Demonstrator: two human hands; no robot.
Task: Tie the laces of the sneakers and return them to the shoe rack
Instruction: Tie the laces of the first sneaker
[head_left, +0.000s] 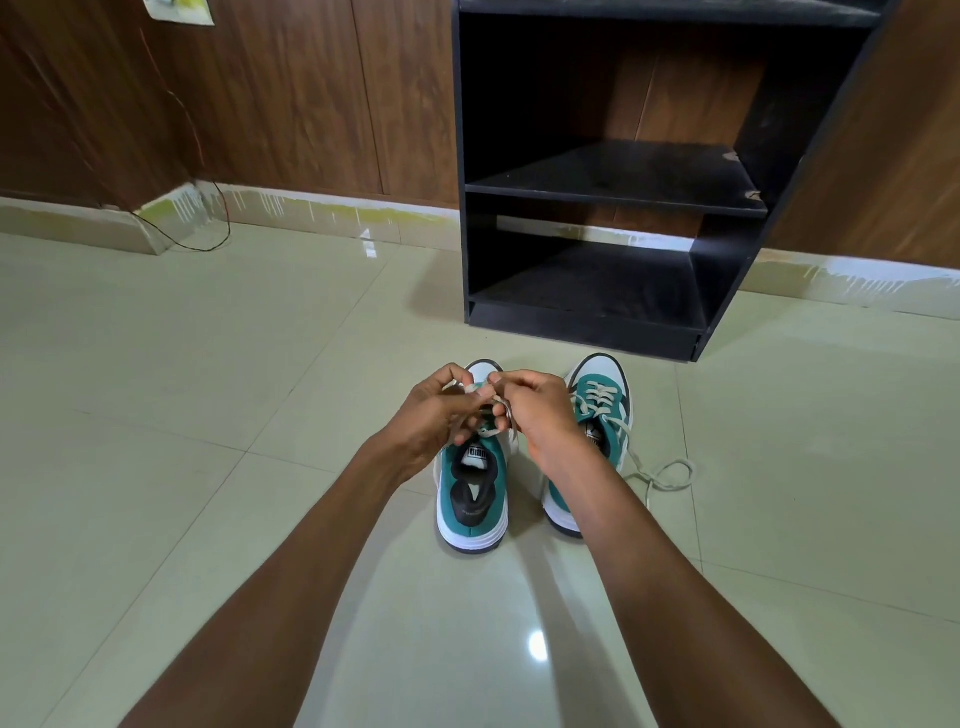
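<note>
Two green and white sneakers stand side by side on the tiled floor, toes pointing to the rack. Over the left sneaker (470, 499) my left hand (436, 415) and my right hand (540, 410) meet, each pinching a part of its cream lace (500, 402). The hands hide most of that lace and the shoe's front. The right sneaker (597, 410) sits partly behind my right wrist. Its lace (667, 475) lies loose, trailing in a loop on the floor to the right. The black shoe rack (613, 192) stands just beyond the shoes, its two shelves bare.
A wood-panelled wall runs behind the rack. A thin black wire (208, 223) hangs down the wall and curls on the floor at the far left. Pale glossy tiles (208, 415) surround the shoes.
</note>
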